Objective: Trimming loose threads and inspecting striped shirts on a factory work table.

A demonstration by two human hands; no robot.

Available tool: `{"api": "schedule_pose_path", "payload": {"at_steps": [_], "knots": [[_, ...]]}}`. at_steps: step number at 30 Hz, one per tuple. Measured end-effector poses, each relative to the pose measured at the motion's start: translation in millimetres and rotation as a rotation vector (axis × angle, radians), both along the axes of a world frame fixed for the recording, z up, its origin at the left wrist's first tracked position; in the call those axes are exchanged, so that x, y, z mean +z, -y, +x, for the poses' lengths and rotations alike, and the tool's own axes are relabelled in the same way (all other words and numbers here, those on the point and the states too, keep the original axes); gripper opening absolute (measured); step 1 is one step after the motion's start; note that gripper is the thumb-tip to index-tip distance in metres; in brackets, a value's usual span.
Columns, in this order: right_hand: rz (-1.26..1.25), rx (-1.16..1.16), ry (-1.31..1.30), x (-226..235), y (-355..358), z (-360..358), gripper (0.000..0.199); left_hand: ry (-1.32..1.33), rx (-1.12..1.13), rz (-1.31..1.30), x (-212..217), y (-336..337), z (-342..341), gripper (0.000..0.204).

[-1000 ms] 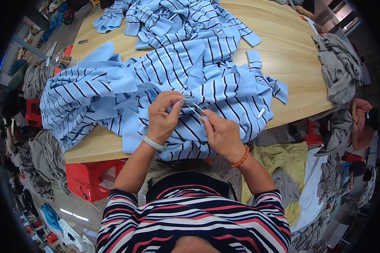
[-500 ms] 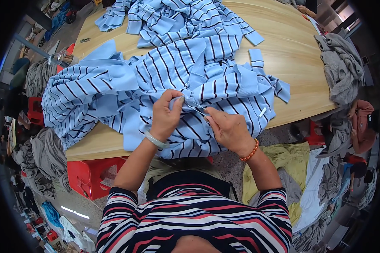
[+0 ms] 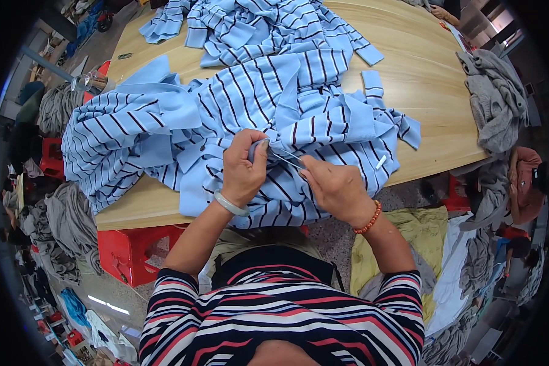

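A striped light-blue knit garment lies bunched on the table. I see the left hand pinching its fabric; the right hand holds its fingers narrow around a thin pale item I cannot identify.

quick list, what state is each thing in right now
left hand, pinching the near striped garment
right hand, pinching thin pale strands, kind unclear
near striped garment, bunched, folded over itself
far striped garments, heaped, loose
table, partly covered
grey knit, crumpled at the table's right edge
yellow cloth, spread out, wrinkled
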State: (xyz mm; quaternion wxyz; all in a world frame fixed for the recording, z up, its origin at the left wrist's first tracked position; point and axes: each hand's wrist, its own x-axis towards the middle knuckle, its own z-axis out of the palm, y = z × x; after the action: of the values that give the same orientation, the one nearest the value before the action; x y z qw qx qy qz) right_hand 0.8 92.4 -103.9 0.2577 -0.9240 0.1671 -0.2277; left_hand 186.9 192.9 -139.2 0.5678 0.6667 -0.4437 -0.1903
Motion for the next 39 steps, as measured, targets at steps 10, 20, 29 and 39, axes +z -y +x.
{"api": "schedule_pose_path", "payload": {"at_steps": [10,20,29,39], "knots": [[0.340,0.007,-0.140,0.7,1.4,-6.9,0.025,0.563,-0.089,-0.279,11.1,-5.9,-0.8,0.022],[0.162,-0.119,0.082,-7.8,-25.8,10.1,0.026,0.666,-0.051,-0.341,11.5,-12.4,-9.1,0.030],[0.133,-0.237,0.244,-14.6,-42.9,23.6,0.024,0.790,-0.010,-0.387,27.6,-7.5,-9.1,0.028],[0.289,-0.248,0.353,-24.2,-46.0,40.0,0.022,0.905,0.078,-0.371,29.6,-7.8,-12.3,0.026]]}}
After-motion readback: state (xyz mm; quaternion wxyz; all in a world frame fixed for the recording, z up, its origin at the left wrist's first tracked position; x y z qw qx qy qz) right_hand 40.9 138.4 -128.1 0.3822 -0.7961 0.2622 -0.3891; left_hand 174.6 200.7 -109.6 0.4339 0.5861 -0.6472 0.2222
